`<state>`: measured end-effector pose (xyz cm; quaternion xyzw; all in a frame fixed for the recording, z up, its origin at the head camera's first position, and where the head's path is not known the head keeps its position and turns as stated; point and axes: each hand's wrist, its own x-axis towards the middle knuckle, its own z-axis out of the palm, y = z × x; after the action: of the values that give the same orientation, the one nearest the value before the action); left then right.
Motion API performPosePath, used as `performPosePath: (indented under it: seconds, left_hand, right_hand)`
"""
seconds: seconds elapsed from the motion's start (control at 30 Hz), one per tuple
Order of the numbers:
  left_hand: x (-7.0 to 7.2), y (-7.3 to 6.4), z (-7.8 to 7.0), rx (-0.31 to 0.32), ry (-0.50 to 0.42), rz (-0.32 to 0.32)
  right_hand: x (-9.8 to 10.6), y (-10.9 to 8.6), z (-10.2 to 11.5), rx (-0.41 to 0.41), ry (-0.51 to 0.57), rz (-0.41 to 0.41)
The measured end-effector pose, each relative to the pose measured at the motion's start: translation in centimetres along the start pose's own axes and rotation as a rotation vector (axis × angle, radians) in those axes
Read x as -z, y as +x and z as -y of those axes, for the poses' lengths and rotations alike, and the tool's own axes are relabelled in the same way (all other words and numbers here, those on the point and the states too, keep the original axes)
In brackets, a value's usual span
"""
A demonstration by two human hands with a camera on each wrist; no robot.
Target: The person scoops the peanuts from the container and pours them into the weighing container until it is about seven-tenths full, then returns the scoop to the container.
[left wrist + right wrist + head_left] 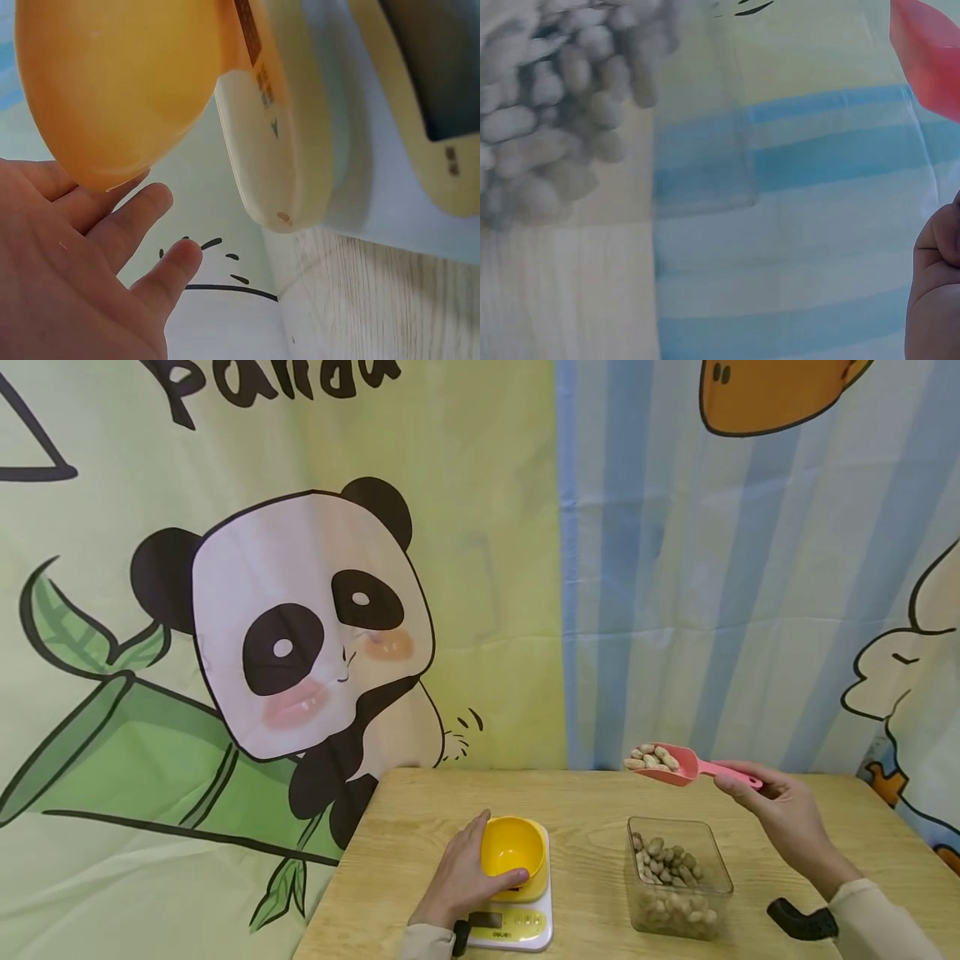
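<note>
Head view: from above the near side, forward and down across the table (585, 852) to the far curtain (495, 552). Left wrist view: tilted, close to the bowl (120, 82) and scale (517, 927), both shared with the head view. Right wrist view: tilted, past the nearby peanut container (705, 165) to the curtain, likewise shared.

Backdrop (495, 568): softly, evenly lit across my head view.
Bowl (112, 90): faint sheen, upper left of my left-wrist view.
Peanuts (544, 120): blurred, greyish, upper left of my right-wrist view.
</note>
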<state>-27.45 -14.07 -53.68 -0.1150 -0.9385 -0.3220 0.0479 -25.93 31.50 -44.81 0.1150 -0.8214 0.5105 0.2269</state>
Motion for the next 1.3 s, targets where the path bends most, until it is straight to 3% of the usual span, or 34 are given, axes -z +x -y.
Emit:
performPosePath:
  seconds: [0.3, 0.6, 0.73, 1.03, 1.3]
  left_hand:
    - [0.4, -0.6, 0.1, -0.038, 0.027, 0.008]
    - [0.5, -1.1, 0.8, -0.059, 0.021, 0.004]
    - [0.4, -1.2, 0.8, -0.060, -0.005, 0.010]
    - [0.1, -1.2, 0.6, -0.023, -0.009, 0.028]
    - [0.1, -1.2, 0.9, -0.004, -0.002, 0.021]
  right_hand:
    - [-1.6, 2.4, 1.7, 0.035, 0.116, 0.083]
    - [-4.9, 4.5, 2.5, 0.056, 0.211, 0.127]
    - [-6.4, 5.3, 2.5, 0.064, 0.266, 0.185]
    - [-8.4, 5.2, 1.1, 0.045, 0.238, 0.307]
    - [-10.3, 5.4, 0.8, 0.025, 0.288, 0.409]
